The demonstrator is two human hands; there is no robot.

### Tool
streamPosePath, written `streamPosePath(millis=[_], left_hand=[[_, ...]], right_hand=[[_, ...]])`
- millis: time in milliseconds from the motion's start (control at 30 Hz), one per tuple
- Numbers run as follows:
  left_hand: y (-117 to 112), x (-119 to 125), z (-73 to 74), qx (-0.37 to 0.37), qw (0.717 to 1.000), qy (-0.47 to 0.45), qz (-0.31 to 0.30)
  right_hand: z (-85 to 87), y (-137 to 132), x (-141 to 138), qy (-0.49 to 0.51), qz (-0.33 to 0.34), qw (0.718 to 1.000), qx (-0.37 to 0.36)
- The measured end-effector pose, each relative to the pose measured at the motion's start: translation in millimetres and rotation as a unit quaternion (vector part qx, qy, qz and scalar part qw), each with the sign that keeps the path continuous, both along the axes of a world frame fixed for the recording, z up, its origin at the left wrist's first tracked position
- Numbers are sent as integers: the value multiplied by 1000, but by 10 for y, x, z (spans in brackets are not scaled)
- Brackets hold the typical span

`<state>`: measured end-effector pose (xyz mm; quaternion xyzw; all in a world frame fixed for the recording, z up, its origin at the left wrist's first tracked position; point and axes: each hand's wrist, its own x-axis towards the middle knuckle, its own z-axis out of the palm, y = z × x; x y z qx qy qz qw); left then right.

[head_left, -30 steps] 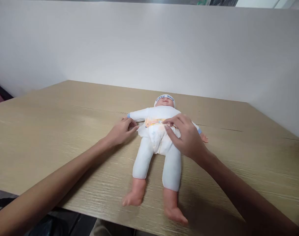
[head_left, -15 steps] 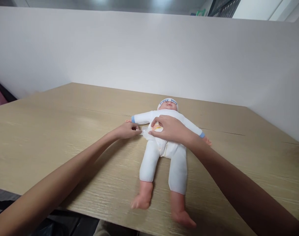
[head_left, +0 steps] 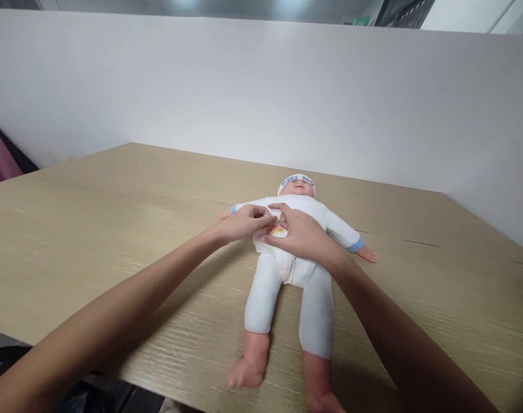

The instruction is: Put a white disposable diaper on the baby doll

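Note:
A baby doll [head_left: 287,287] in a white suit and a lettered cap lies on its back on the wooden table [head_left: 93,229], feet toward me. It wears a white diaper [head_left: 287,267] with a coloured front band. My left hand [head_left: 244,222] pinches the diaper's side tab at the doll's waist, fingers closed. My right hand [head_left: 302,235] lies over the doll's belly, fingers pressed on the diaper's front band, and hides most of it.
A white partition wall [head_left: 261,92] runs along the table's far edge. Something pink [head_left: 0,160] stands at the far left beyond the table. The table's near edge [head_left: 158,384] cuts across the bottom of the view.
My left hand has drawn the diaper tab from beside the doll in over its waist. My right hand has slid left onto the belly. The view has shifted slightly.

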<state>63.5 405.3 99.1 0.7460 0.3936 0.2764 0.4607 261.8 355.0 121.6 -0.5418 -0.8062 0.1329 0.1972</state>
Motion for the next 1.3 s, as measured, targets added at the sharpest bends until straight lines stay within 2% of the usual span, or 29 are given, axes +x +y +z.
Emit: streamPosePath(millis=[133,233,333,433,567,667,800,900,967,1033,1133,1300], left_hand=[[25,102,-61,-23,999,-36,34],[121,-50,-217,-5,996,-57,69],[165,-271,-393,-1,995,-58,87],[149,-441,-534,-7,995,-58,78],[130,-532,-652,-3,996,-58,72],[132,-523,-688,-4,995,-60,75],[134,-473,-704,-12,994,-75,81],[132,-453,-713,-19,992,-89,83],[125,-451,-714,-22,991,-97,86],[111,-451,-705,-25,990,-102,90],[85,-442,-682,-25,989,-113,93],[82,-383,-644,-19,986,-142,84]], right_hand=[[-26,41,55,38,1,999,-9],[-76,81,107,44,-13,996,76],[-113,98,139,4,-16,988,152],[-74,95,130,-5,-3,994,113],[90,165,94,28,27,998,45],[160,317,84,26,35,998,51],[98,482,64,-20,58,997,45],[84,456,45,-64,69,984,148],[134,384,51,-84,109,970,201],[205,308,77,-92,200,960,171],[259,256,132,-106,310,942,76],[128,373,152,-129,314,940,39]])
